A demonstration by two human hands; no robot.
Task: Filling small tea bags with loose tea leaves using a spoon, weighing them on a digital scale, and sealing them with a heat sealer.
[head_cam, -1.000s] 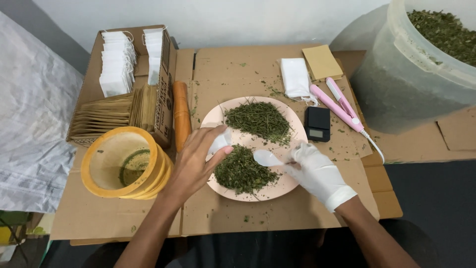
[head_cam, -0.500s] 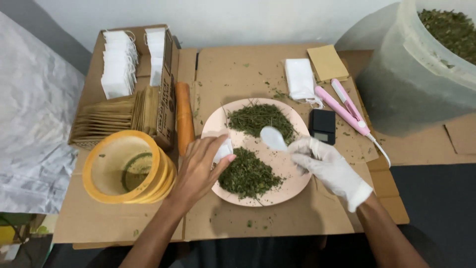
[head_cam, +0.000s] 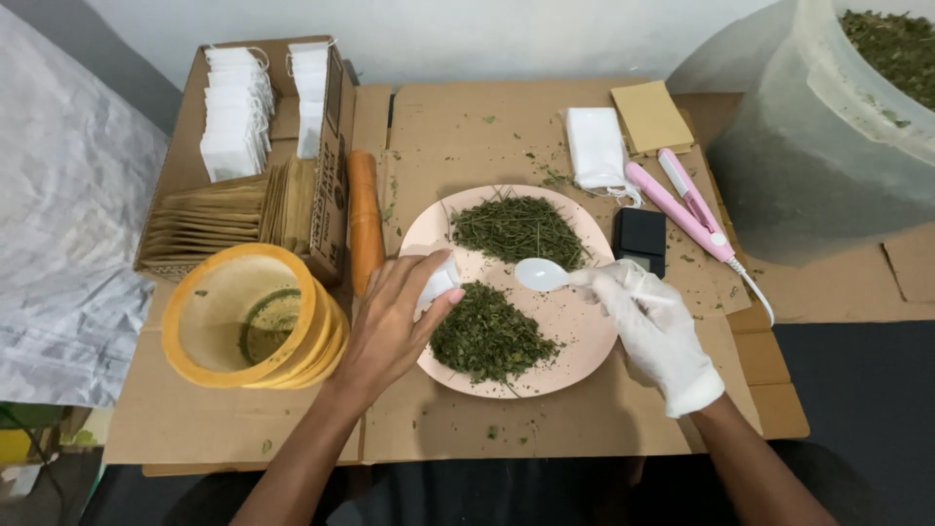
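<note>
A big translucent plastic tub of dried green leaf stands far right, heavy-looking and not something to shift casually. The whole work surface is flattened brown cardboard, slightly uneven at its seams and littered with leaf crumbs. Far left an open cardboard box holds rows of empty white bags and brown envelopes; a stack of yellow bowls sits near left. At the centre a pink plate carries two loose piles: stalky herb on the far side, crumbled leaf on the near side. Both look very light, dry and apt to scatter.

The gloved right hand is closed round the handle of a white plastic spoon, its bowl hanging between the two piles and seemingly empty. The spoon looks stiff and light, best gripped by its handle. The bare left hand pinches a small white filter bag at the plate's left rim; the bag seems thin, soft and easily crumpled, best held by its mouth edges.

Far right of the plate lie a small black scale, a pink heat sealer, more white bags and a brown pad
</note>
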